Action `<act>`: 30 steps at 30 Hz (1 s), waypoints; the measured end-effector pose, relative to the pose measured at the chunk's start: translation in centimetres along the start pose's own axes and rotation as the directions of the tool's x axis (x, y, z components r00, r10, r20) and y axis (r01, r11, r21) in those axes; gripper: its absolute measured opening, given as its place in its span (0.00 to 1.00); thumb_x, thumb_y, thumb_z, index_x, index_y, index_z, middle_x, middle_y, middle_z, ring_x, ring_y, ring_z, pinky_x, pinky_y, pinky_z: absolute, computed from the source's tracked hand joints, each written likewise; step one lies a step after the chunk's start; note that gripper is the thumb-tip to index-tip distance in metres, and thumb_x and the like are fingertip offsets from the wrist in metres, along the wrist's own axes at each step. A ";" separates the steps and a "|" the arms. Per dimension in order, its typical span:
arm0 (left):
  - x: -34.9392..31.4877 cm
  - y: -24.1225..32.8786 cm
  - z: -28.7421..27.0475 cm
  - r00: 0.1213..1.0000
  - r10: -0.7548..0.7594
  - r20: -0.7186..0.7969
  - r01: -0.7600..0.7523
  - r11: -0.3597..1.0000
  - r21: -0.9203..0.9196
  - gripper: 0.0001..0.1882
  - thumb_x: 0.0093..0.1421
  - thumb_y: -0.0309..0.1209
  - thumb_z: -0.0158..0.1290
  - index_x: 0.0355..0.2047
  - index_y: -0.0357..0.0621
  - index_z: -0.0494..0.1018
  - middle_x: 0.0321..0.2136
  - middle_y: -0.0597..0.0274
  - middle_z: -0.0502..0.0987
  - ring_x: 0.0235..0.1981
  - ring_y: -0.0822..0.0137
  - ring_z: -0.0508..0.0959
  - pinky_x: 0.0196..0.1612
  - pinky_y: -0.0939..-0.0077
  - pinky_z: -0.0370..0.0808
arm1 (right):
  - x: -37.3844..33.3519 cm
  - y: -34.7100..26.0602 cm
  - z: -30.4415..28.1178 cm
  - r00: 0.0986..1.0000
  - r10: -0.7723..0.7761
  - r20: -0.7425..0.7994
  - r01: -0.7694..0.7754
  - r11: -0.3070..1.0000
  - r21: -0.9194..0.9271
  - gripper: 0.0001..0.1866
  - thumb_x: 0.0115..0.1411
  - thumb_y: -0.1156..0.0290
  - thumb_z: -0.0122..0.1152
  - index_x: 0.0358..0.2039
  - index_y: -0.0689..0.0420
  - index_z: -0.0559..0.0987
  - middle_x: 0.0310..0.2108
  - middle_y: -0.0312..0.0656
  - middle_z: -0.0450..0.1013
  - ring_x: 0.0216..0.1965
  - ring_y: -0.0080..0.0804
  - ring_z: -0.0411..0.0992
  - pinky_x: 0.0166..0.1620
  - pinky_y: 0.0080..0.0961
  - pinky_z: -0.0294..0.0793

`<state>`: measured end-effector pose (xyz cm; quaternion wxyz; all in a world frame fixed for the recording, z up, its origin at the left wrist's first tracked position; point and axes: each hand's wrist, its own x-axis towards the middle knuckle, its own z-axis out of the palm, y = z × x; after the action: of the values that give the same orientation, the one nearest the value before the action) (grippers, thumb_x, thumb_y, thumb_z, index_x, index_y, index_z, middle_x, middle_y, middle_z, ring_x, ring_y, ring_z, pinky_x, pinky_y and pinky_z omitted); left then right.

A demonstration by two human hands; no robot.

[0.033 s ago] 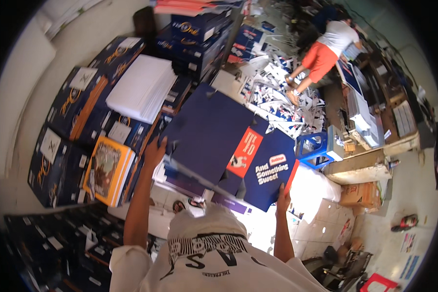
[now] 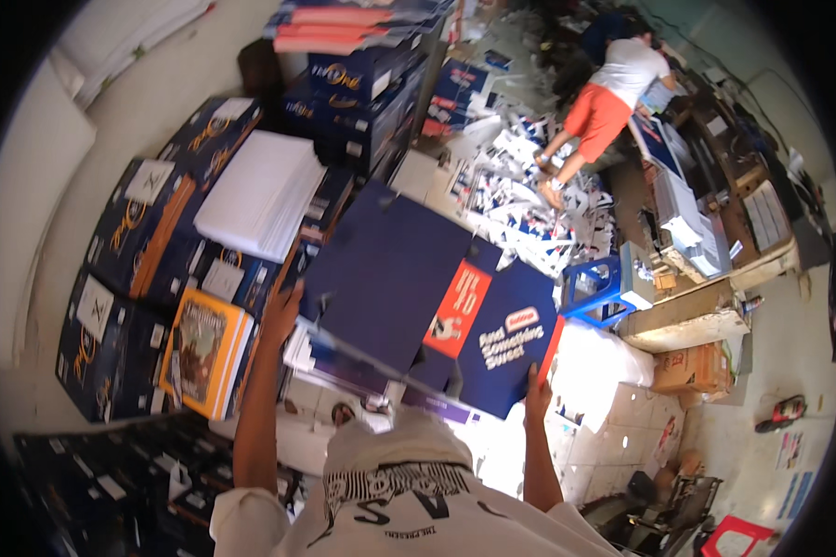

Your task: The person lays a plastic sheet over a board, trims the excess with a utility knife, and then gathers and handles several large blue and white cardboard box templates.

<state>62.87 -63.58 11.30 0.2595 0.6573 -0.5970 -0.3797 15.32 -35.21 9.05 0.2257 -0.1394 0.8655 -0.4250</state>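
Note:
In front of me I hold a stack of flat die-cut cardboard box blanks [image 2: 390,269], dark blue with a red panel and pale lettering. My left hand [image 2: 284,304] grips the stack's left edge, its fingers partly hidden against the sheets. At the lower right corner, my right hand [image 2: 537,397] is closed on the edge, thumb on top and the other fingers out of sight underneath. The blanks lie tilted between both hands, above more stacked sheets [image 2: 344,367].
To the left stand dark blue cartons [image 2: 121,343], carrying a white paper stack [image 2: 260,195] and a yellow packet [image 2: 206,353]. Paper scraps [image 2: 520,186] cover the floor ahead. Another person [image 2: 613,93] bends over a bench at the far right, beyond a blue stool [image 2: 593,290].
The whole view has shifted slightly, with the cartons on the left sitting lower. Both hands keep their hold on the blanks.

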 end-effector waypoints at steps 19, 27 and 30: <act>4.2 0.1 0.2 0.988 0.004 0.154 -0.015 0.998 0.065 0.43 0.59 0.68 0.48 0.43 0.32 0.78 0.36 0.45 0.81 0.43 0.55 0.80 0.49 0.64 0.70 | 1.5 -4.5 -2.0 0.948 0.315 0.037 -0.309 0.944 -0.114 0.46 0.48 0.34 0.67 0.47 0.71 0.78 0.42 0.53 0.78 0.41 0.37 0.76 0.45 0.32 0.74; 5.3 -1.0 -0.3 0.953 -0.087 0.291 0.044 0.987 0.153 0.42 0.59 0.67 0.48 0.43 0.32 0.79 0.37 0.46 0.81 0.45 0.58 0.79 0.52 0.65 0.70 | 2.9 -4.3 -3.1 0.825 -0.069 0.560 -0.202 0.891 0.407 0.47 0.64 0.41 0.52 0.70 0.61 0.50 0.70 0.47 0.51 0.68 0.38 0.54 0.69 0.33 0.52; 5.9 -1.3 -0.3 0.968 0.004 0.253 -0.026 0.996 0.085 0.46 0.57 0.71 0.46 0.45 0.33 0.78 0.40 0.45 0.81 0.48 0.55 0.79 0.54 0.64 0.68 | 2.2 -5.0 -2.1 0.849 0.020 0.528 -0.305 0.834 0.459 0.45 0.64 0.44 0.56 0.69 0.61 0.53 0.68 0.47 0.54 0.66 0.40 0.57 0.67 0.34 0.58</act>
<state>63.85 -69.24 9.30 0.1553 0.6098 -0.6463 -0.4317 12.61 -37.75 13.55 0.5090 -0.1010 0.6347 -0.5726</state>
